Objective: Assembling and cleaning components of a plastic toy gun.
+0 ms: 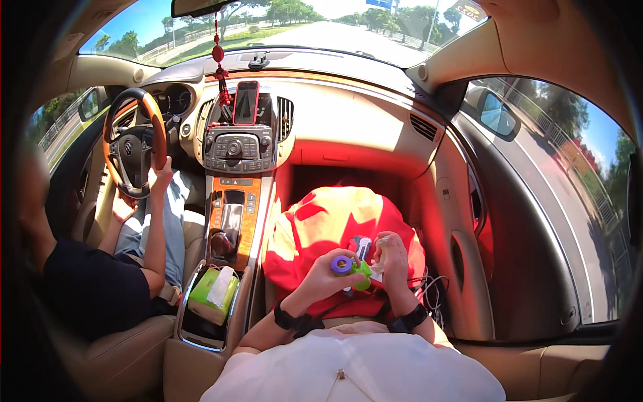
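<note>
In my lap, my left hand (pixel 320 278) is closed around a small bright green plastic piece (pixel 362 274) with a purple ring (pixel 341 265) at its end. My right hand (pixel 393 262) is beside it, fingers bent and pinched together on a small whitish piece (pixel 377 269) that I cannot make out clearly. Just beyond the fingers a grey and blue part (pixel 363 247) shows; whether it is joined to the green piece I cannot tell. Both hands are over a red cloth or bag (pixel 335 216) covering my legs.
A driver's hand (pixel 160 175) is at the steering wheel (pixel 127 149) on the left. Between the seats are a green tissue pack (pixel 213 295) and a gear lever (pixel 223 242). A phone (pixel 246 103) stands at the dashboard. White cables (pixel 434 289) hang by the right door (pixel 469 281).
</note>
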{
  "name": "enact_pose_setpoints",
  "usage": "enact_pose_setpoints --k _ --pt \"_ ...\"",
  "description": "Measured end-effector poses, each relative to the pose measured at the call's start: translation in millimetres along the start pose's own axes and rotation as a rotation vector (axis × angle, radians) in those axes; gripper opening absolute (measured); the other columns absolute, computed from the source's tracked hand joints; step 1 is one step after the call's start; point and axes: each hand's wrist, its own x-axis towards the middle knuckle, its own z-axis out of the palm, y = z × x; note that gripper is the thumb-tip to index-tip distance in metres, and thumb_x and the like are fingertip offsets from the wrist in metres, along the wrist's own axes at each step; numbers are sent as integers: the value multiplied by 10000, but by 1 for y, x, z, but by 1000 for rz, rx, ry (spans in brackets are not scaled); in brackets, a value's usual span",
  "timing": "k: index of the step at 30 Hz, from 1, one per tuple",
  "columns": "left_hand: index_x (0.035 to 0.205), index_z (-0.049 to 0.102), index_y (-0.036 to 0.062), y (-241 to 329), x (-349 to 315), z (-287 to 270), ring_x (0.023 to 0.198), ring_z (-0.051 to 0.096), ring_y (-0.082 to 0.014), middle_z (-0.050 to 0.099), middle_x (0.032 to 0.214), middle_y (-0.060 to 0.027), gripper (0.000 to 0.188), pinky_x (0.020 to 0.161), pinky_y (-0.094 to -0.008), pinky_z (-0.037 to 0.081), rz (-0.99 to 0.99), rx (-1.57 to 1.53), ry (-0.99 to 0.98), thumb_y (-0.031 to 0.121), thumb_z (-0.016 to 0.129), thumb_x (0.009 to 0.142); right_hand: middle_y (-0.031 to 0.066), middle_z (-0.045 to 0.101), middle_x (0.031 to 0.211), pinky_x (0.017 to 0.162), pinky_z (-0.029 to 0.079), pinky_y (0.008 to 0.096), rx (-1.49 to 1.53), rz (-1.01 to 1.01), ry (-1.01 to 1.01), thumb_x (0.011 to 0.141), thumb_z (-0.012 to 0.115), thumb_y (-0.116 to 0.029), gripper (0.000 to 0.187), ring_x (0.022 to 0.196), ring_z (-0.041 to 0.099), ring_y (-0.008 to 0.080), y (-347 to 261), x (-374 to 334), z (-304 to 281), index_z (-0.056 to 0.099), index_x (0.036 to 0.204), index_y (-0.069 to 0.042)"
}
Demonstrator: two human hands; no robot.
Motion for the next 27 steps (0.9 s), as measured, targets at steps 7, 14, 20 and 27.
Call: enact_pose_setpoints --k 7,14,20,27 --pt "1055 554 23 1 4 6 893 576 -73 613 963 -24 355 774 -226 490 92 -88 89 157 757 797 70 594 1037 781 451 247 -541 -607 -366 1019 362 -232 323 933 548 118 -13 -11 34 578 1091 -3" --pt "973 573 31 -3 -4 12 821 594 -75 630 903 -23 304 722 -233 510 151 63 315 94 778 757 68 621 909 704 482 247 -101 -119 -193 998 401 -242 313 770 605 145 18 -14 19 590 1052 2" --pt "944 567 33 13 -9 16 859 639 -149 646 916 -83 301 750 -263 518 372 355 351 19 763 716 52 583 707 428 412 228 120 563 -271 969 386 -429 421 500 540 129 3 -23 8 595 1006 -66" --pt "943 563 33 8 -7 19 889 648 -175 643 917 -90 272 764 -283 517 384 296 284 -19 722 728 6 446 506 353 255 232 235 648 -515 971 361 -366 349 370 376 101 -5 -25 -13 575 923 -95"
